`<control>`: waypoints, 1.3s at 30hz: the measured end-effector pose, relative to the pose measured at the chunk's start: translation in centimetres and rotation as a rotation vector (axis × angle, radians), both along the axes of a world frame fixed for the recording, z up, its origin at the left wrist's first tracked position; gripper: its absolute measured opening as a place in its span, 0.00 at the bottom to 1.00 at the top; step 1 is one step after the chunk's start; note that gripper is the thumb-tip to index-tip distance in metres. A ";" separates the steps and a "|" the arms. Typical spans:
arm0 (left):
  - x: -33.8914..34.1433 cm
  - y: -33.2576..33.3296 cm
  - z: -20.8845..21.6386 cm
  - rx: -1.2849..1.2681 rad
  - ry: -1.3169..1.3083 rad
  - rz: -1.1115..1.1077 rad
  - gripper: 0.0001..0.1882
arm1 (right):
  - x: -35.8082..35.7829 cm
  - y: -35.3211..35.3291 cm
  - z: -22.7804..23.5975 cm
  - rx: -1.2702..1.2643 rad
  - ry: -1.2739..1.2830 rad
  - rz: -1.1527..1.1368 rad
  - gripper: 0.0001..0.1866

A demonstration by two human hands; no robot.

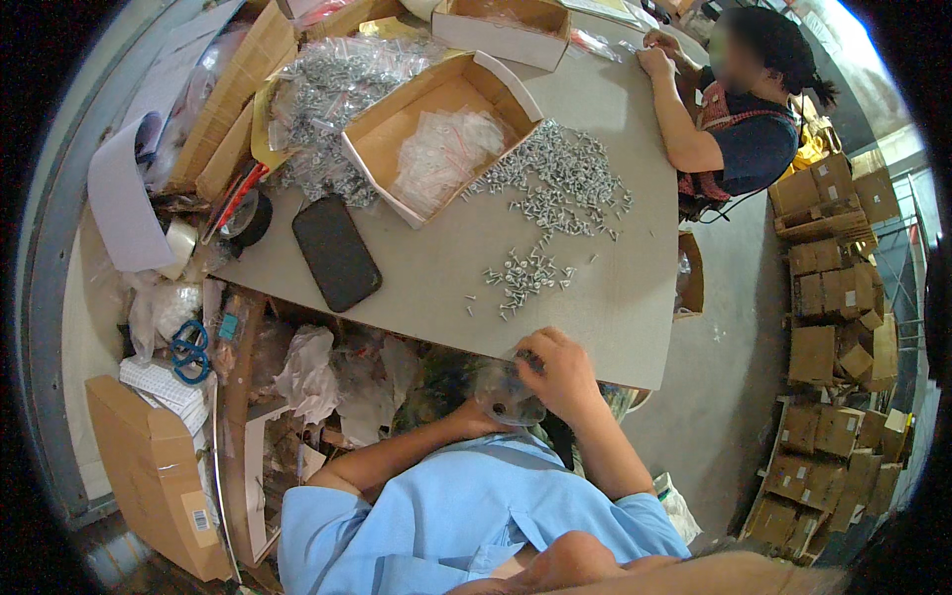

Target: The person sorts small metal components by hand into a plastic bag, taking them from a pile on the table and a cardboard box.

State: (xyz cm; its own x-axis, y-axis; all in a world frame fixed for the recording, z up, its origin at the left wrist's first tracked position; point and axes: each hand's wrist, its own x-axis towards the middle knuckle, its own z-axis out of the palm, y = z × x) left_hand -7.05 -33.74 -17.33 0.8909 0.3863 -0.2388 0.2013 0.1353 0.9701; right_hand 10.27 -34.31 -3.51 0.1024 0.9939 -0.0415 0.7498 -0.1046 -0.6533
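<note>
At the table's front edge, my left hand (473, 422) holds a clear, round plastic piece (509, 405) like a funnel or a cut bottle top, with a small dark opening in it. Most of the left fingers are hidden by the piece. My right hand (558, 369) is at its right rim, fingers curled in; whatever they hold is hidden. Just beyond lies a small heap of silvery screws (526, 280), with a few loose ones beside it. A larger spread of screws (567, 183) lies farther back.
An open cardboard box (372, 171) holds small clear zip bags (448, 149). Left of it are bagged screws (332, 99), a black phone-like slab (335, 253) and a black tape roll (248, 220). A co-worker (739, 129) sits at the far right. Stacked cartons (818, 357) line the right side.
</note>
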 end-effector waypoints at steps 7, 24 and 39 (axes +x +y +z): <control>-0.3 0.4 0.3 0.027 0.081 -0.057 0.27 | -0.2 2.8 -0.5 0.202 0.015 -0.175 0.10; -0.1 0.5 0.8 0.030 0.132 -0.081 0.26 | -0.6 2.5 -0.3 0.185 0.001 -0.155 0.12; 0.1 0.4 0.6 0.036 0.168 -0.080 0.31 | 0.4 0.8 0.3 -0.049 0.151 -0.026 0.07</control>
State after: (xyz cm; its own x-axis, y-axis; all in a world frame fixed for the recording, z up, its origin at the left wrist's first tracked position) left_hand -6.99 -33.37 -16.76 0.8680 0.3271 -0.3737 0.3692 0.0783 0.9260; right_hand 10.69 -33.56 -3.26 0.1171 0.9874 -0.1068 0.6404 -0.1572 -0.7518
